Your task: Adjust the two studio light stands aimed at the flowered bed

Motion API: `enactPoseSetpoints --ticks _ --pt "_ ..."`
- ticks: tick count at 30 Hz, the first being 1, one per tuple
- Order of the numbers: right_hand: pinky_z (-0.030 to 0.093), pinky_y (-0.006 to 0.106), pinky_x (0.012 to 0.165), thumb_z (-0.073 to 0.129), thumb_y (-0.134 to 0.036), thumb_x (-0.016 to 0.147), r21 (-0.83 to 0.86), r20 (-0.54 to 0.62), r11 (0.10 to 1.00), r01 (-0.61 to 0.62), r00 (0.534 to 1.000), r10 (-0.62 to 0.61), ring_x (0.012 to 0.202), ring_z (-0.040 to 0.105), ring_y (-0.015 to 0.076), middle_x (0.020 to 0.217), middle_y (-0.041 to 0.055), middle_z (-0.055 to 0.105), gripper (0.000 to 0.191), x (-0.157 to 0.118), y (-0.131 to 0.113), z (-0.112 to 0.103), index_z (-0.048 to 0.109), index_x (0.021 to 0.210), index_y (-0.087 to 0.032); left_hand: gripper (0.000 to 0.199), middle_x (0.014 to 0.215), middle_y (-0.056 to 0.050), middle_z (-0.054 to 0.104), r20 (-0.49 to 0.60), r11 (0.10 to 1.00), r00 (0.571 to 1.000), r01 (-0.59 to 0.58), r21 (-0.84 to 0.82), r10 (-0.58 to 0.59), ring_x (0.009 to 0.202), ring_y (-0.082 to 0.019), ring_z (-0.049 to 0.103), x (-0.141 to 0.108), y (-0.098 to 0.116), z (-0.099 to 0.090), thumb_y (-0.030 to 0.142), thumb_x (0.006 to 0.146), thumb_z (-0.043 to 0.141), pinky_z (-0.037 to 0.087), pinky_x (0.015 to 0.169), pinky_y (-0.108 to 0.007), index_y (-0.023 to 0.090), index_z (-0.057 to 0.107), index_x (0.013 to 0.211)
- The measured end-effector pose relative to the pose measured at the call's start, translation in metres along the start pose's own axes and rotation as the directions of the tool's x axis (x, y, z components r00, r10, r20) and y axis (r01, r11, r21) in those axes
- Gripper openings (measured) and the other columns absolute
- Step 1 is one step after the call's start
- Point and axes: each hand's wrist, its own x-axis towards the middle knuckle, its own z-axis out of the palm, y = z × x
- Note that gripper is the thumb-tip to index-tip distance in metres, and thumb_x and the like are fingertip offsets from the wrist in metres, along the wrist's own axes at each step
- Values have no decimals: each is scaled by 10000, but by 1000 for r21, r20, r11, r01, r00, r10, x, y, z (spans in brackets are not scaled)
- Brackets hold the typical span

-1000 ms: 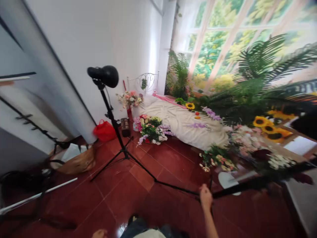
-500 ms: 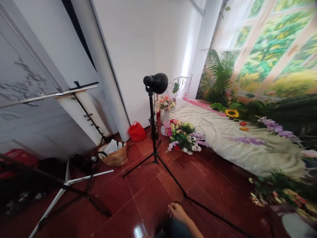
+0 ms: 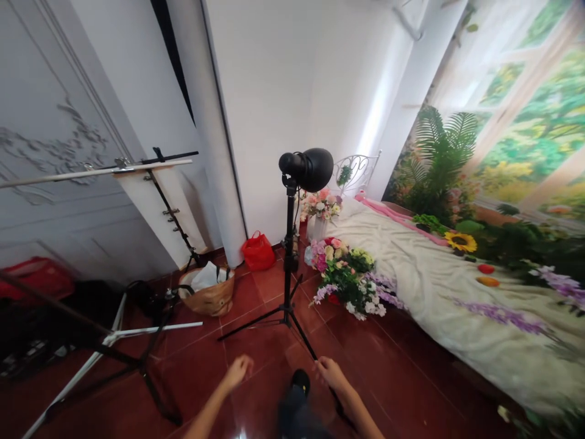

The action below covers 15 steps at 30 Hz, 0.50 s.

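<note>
In front of me stands a black light stand (image 3: 289, 244) on tripod legs, with a black studio lamp (image 3: 313, 169) at its top. My right hand (image 3: 331, 373) is closed around the stand's near leg, low over the floor. My left hand (image 3: 238, 372) hangs left of that leg, its fingers loosely curled and slightly blurred, with nothing visible in them. Between my hands, my dark shoe (image 3: 300, 381) shows on the red tiles.
White tripod legs (image 3: 114, 335) and a black stand (image 3: 141, 363) spread at left. A woven basket (image 3: 208, 299) and red bag (image 3: 258, 251) sit by the wall. Artificial flowers (image 3: 347, 274) lie beside the bed (image 3: 425, 286) at right.
My right hand has come onto the stand's near leg. The left hand has come into view. The camera has turned left, so the bed and backdrop sit further right.
</note>
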Motion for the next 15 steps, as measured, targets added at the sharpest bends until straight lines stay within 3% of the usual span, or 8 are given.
enactPoseSetpoints --ticks 4,6,7,8,9,11,13,15 --pt "414 230 483 390 -311 846 -70 -32 996 47 998 -49 465 558 141 522 -5 571 259 67 -67 -68 522 653 -199 231 893 -6 661 -67 962 963 -265 -60 261 930 -161 628 138 156 -5 346 719 656 490 846 -296 220 574 895" --pt "417 224 489 377 -252 866 -138 -47 984 115 991 -122 467 549 130 552 3 585 242 102 -103 -99 536 699 -178 323 957 -64 647 -170 794 809 -586 -162 562 999 -156 590 193 227 5 278 726 672 443 929 -298 161 538 995" --pt "426 222 508 390 -237 871 -184 -45 964 194 978 -205 497 560 127 590 9 602 219 120 -121 -112 554 743 -166 328 938 -70 645 -192 715 740 -673 -191 645 983 -153 590 214 257 14 285 726 678 443 924 -298 156 536 992" --pt "436 219 535 402 -246 879 -190 -51 955 229 969 -242 540 574 126 638 11 622 207 137 -140 -123 568 786 -163 302 891 -62 646 -206 667 700 -714 -213 684 930 -153 603 231 282 24 308 733 673 462 884 -288 163 544 964" --pt "447 215 569 408 -267 891 -192 -53 947 257 961 -271 589 588 122 689 7 639 202 154 -158 -132 575 834 -170 266 820 -48 643 -231 649 687 -726 -226 689 855 -155 613 244 301 35 334 740 664 480 820 -275 169 555 918" --pt "468 222 663 426 -284 905 -264 -33 892 366 921 -387 713 620 126 807 15 670 196 184 -196 -142 592 905 -180 234 650 -14 596 -289 672 709 -704 -231 643 669 -152 595 261 322 54 391 754 638 473 647 -245 173 562 791" --pt "466 227 760 451 -247 902 -393 -21 805 445 871 -491 843 633 131 943 50 682 201 209 -231 -147 583 1029 -164 284 532 12 520 -368 712 734 -666 -225 571 531 -135 529 271 327 67 431 764 611 405 517 -228 173 533 676" --pt "460 211 764 521 -181 853 -535 33 723 438 866 -500 879 639 137 999 77 683 279 231 -262 -148 567 1124 -135 330 490 21 478 -428 732 739 -644 -222 520 468 -113 470 277 323 74 447 774 586 345 463 -221 175 497 610"
